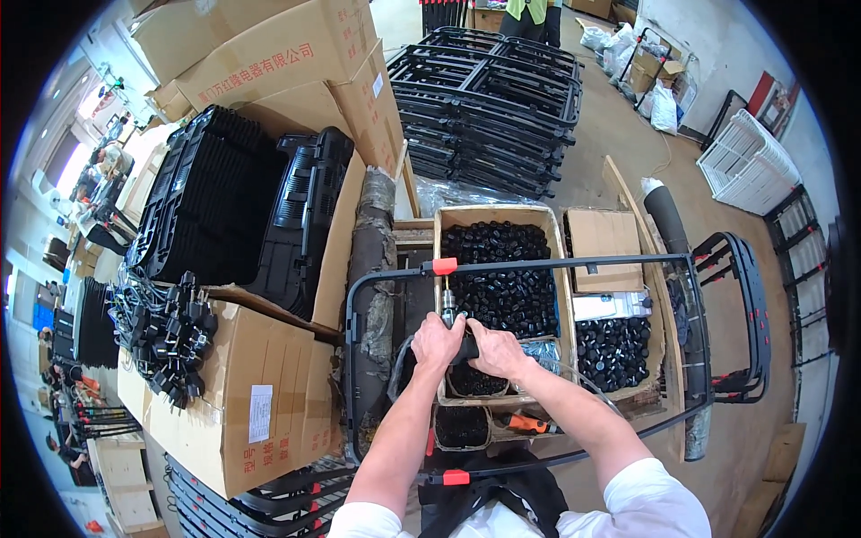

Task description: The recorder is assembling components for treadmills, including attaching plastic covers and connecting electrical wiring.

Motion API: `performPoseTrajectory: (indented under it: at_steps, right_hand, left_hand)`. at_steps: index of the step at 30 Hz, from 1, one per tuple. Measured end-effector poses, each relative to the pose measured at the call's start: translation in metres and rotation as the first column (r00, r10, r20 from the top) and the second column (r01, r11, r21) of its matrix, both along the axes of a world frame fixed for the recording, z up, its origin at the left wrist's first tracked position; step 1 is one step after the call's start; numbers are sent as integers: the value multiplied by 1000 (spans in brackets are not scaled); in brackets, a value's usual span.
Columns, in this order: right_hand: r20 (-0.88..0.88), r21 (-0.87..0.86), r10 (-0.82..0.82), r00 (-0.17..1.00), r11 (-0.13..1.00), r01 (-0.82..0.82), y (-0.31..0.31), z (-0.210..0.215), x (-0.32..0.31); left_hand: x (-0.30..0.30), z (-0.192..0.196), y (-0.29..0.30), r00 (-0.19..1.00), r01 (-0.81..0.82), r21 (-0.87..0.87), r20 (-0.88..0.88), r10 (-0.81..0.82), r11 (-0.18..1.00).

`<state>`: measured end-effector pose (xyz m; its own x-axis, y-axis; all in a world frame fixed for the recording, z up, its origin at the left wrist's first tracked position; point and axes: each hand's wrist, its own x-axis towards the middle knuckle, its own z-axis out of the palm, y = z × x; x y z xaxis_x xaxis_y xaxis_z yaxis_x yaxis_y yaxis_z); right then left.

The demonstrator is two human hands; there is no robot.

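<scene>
My left hand (437,342) and my right hand (496,348) meet over a wooden tray (437,240). Between them is a dark power drill (449,303) with a silver chuck pointing away from me. Both hands are closed on it, the left towards the chuck, the right farther back; my fingers hide much of its body. Around my forearms lies a black tubular frame (520,265), its bars crossing above the trays. Red clips (445,266) sit on its far and near bars. Many small black plastic caps (502,278) fill the tray beyond my hands.
More black caps (614,354) lie in a right-hand compartment, beside a cardboard piece (605,247). An orange-handled tool (529,423) rests near me. Cardboard boxes (269,394) with black plastic panels (211,206) and cables (170,336) stand left. Stacked black frames (489,108) stand ahead.
</scene>
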<state>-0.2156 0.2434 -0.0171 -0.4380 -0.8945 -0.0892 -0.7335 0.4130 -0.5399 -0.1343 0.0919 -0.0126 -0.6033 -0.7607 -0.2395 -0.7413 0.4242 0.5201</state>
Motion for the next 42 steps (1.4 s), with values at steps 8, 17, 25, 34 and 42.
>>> performPoseTrajectory:
  at_steps: [8, 17, 25, 34, 42]
  right_hand:
    - [1, -3, -25, 1000, 1000, 25, -5, -1, -2]
    - [-55, -127, 20, 998, 991, -27, -4, -6, 5]
    - [-22, -97, 4, 1000, 995, -6, -1, 0, 12]
    - [-11, -66, 8, 1000, 998, -9, 5, -1, 18]
    - [-74, -47, 4, 997, 999, -8, 41, 9, 54]
  left_hand:
    - [-5, -3, -8, 1000, 16, -12, 14, -16, 1000]
    - [-7, 4, -11, 996, 74, 0, 53, -74, 997]
    - [1, 6, -8, 997, 77, 11, 24, -77, 997]
    - [7, 6, -3, 995, 92, -6, 37, -92, 996]
    - [53, 14, 32, 998, 55, 56, 4, -56, 997]
